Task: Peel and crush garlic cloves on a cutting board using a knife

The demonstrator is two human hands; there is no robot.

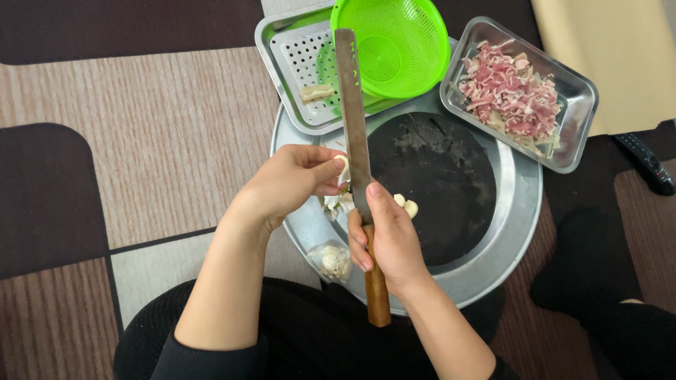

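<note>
Garlic clove [343,167] pinched in the left hand [292,179] against the long knife [353,119], whose wooden handle the right hand [391,243] grips. Two peeled cloves [406,205] lie on the dark board [433,186]; skins [336,204] and an unpeeled bulb [334,260] sit beside it.

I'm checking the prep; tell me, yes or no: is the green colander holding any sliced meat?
No, the green colander looks empty, and the sliced meat lies in the steel tray beside it.
</note>
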